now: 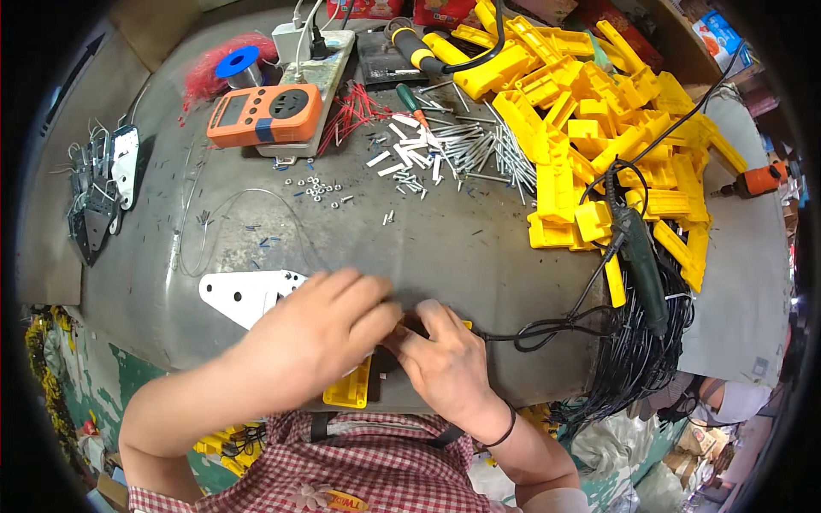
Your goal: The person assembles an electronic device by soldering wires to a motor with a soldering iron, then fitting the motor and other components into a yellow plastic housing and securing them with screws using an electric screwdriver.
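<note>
Near the table's front edge, my left hand [321, 329] reaches across with its fingers curled together, slightly blurred, meeting my right hand. My right hand [446, 363] is closed, thumb and fingers bent around a small dark thing; what either hand grips is mostly hidden. Below my left hand a yellow plastic housing [346, 392] shows in part at the table edge, and a bit of yellow peeks out behind my right fingers. A black cable [547, 329] runs from behind my right hand to the right. Partly covered by my left hand lies a white metal plate with holes [235, 295].
Yellow plastic housings [590, 111] are heaped at the right, beside a dark green corded tool [640, 269] and a bundle of black cables [629, 368]. Long screws [492, 145], nuts [316, 190], an orange multimeter [265, 115] and a solder spool [239, 67] lie farther back. More plates [98, 184] lie left.
</note>
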Tool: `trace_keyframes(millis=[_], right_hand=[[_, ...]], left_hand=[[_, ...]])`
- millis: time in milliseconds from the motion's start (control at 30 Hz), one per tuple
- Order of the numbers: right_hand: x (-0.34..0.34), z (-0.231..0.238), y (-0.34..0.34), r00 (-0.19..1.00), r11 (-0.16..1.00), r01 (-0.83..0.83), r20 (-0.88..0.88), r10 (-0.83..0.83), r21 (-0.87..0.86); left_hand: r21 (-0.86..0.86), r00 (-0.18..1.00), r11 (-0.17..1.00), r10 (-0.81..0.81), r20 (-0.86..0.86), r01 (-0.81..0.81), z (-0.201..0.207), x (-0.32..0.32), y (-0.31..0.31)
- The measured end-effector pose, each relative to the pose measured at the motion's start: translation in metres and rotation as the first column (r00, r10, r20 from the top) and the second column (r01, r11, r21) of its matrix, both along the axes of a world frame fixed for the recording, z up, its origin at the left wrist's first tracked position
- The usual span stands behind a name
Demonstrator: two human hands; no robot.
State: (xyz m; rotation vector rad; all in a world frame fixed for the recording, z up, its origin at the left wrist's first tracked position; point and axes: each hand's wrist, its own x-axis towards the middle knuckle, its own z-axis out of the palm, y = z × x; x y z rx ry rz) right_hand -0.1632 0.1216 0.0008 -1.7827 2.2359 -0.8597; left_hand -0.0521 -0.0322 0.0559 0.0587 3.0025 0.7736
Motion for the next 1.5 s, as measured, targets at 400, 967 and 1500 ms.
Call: trace_keyframes(millis=[400, 967, 1500], right_hand=[[-0.001, 0.016, -0.026, 0.968, 0.968, -0.249, -0.004, 0.249, -0.004], [-0.201, 0.058, -0.001, 0.859, 0.928, 0.347, -0.444, -0.255, 0.138], [-0.159, 0.051, 0.054, 0.825, 0.911, 0.364, -0.389, -0.411, -0.191]], left_hand=[[-0.419, 0.987, 0.896, 0.105, -0.119, -0.146, -0.024, 0.056, 0.054], [-0.379, 0.981, 0.905, 0.173, -0.083, -0.191, -0.030, 0.063, 0.055], [-0.334, 0.967, 0.909, 0.256, -0.023, -0.248, -0.032, 0.075, 0.065]])
